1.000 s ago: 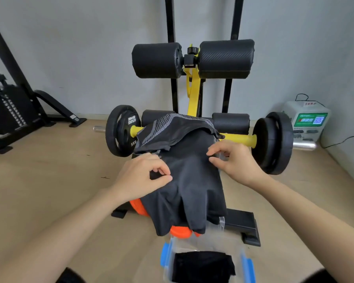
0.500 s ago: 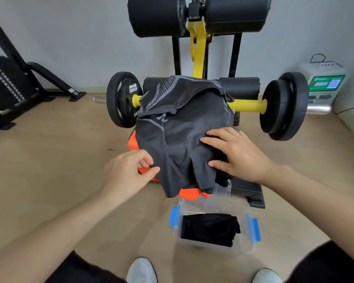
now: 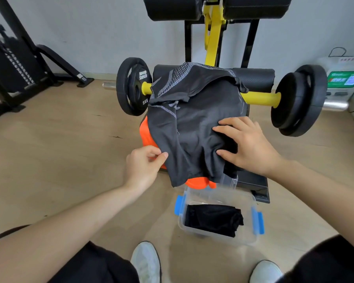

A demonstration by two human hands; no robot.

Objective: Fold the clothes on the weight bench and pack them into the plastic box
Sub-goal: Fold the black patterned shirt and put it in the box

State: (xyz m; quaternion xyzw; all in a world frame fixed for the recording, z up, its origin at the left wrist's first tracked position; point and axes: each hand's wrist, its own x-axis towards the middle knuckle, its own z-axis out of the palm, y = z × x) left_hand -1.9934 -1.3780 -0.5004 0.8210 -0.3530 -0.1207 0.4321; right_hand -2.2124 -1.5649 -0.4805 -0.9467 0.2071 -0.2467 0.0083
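Garment: a dark grey sports top (image 3: 196, 127) lies spread over the weight bench (image 3: 253, 180), its lower hem hanging off the near end just above the box.
Fabric: thin and matte, with a lighter grey dotted knit pattern across the upper part and along a seam on the left side; soft creases gather under the right hand.
Upper edge: the patterned part is bunched and folded back against the black roller pad (image 3: 255, 75) and drapes over the yellow bar (image 3: 260, 98).
Under it: something bright orange (image 3: 146, 131) shows at the garment's left edge and again below the hem; whether it is a bench pad or another piece of clothing is hard to tell.
Left hand (image 3: 144, 166): mostly closed, thumb and forefinger pinching the garment's left edge.
Right hand (image 3: 247, 144): open and flat, fingers spread, pressing down on the right side of the fabric and gripping nothing.
Plastic box (image 3: 217, 196): clear, with blue side latches, standing open on the wooden floor just in front of the bench.
Inside the box: a folded black garment (image 3: 213, 220) lying on the bottom.
Weight plates (image 3: 298, 99): black, on both ends of the bar, either side of the garment.
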